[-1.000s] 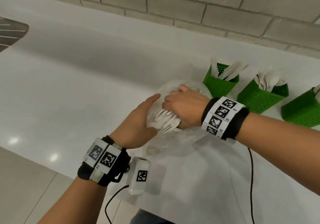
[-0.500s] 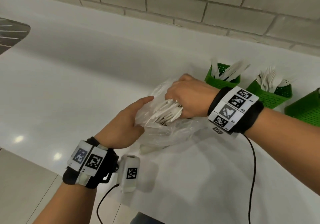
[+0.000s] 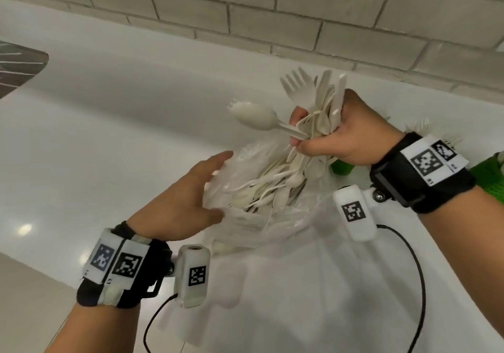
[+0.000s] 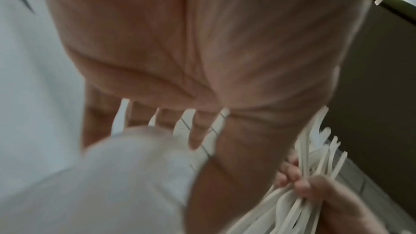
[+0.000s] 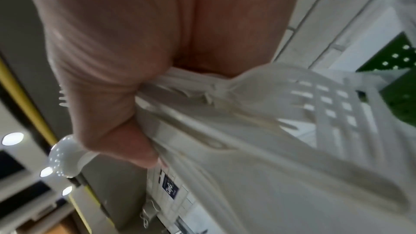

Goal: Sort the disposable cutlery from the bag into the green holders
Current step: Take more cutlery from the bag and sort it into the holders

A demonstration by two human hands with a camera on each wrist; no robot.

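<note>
My right hand grips a bundle of white cutlery, sporks, spoons and knives mixed, lifted just above the clear plastic bag. The right wrist view shows my palm wrapped round the same bundle. More cutlery lies loose inside the bag. With fingers straight, my left hand rests against the bag's left side; in the left wrist view the bag is a blur under it. The green holders stand behind my right hand, mostly hidden by hand and wristband.
The bag sits on a white counter backed by a brick wall. A dark metal surface shows at far left. The counter's front edge runs at lower left. Black cables hang from both wrist cameras.
My right hand has come up out of the bag with a fistful of cutlery. The left hand stays at the bag's left side, fingers now straighter.
</note>
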